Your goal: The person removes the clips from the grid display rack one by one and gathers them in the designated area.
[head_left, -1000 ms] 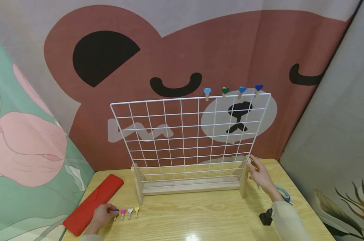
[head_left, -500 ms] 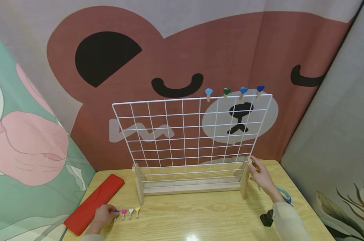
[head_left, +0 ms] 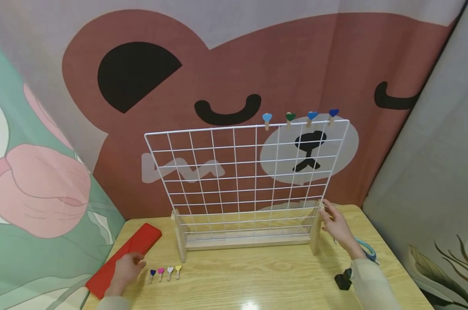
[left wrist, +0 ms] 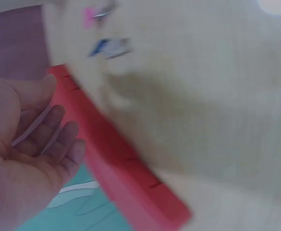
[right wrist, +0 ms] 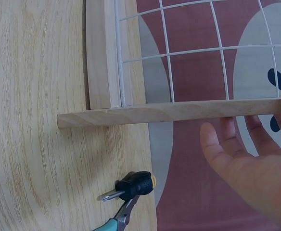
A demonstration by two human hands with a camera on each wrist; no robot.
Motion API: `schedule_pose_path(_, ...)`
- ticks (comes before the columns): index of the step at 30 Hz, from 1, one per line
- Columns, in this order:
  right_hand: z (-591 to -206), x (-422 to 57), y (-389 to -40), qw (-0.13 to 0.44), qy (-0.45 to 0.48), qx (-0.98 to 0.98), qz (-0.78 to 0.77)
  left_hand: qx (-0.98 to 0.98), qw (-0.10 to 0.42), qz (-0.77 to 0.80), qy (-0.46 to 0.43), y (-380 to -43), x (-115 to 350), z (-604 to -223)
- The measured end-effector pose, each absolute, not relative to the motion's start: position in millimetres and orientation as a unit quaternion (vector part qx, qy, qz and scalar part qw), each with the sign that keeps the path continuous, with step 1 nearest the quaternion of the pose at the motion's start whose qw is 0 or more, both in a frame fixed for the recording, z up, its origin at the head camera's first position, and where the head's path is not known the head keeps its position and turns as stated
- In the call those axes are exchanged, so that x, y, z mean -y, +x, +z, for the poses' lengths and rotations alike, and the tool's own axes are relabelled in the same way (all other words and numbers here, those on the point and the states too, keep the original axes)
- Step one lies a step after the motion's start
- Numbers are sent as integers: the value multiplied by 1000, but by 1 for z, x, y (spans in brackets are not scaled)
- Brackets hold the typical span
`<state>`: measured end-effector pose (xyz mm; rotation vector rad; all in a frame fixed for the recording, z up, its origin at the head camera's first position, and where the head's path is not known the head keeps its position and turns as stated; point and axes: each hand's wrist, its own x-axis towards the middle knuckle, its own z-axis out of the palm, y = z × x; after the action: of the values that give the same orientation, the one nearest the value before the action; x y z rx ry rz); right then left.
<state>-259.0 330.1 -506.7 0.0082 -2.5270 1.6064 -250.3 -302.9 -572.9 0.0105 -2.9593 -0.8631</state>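
Right grip (head_left: 338,226) on upright, crosswise rack (head_left: 237,178)

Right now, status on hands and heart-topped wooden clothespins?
Left hand empty near flat red case. Right hand on pale wooden upright. Four clothespins on yellowish table, four atop white wire grid. Nothing visibly blocking.

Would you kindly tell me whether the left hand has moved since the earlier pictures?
Yes: in the head view, the left hand has moved left and slightly up the picture, judged against the pink heart clothespin.
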Motion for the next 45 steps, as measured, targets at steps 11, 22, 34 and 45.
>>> schedule_pose_path(11, -506, -330, -259, 70, 1, 837, 542, 921, 107, -367, -77, -256, 264, -468)
schedule_pose_path(22, -507, -331, -260, 74, -1, 837, 542, 862, 248, -397, -192, -250, 205, -362)
schedule_pose_path(34, -509, -331, -259, 77, -1, 835, 544, 776, 293, -459, -318, -244, 138, -278)
schedule_pose_path(45, -508, -331, -258, 71, 5, 833, 549, 752, 310, -453, -365, -268, 110, -258)
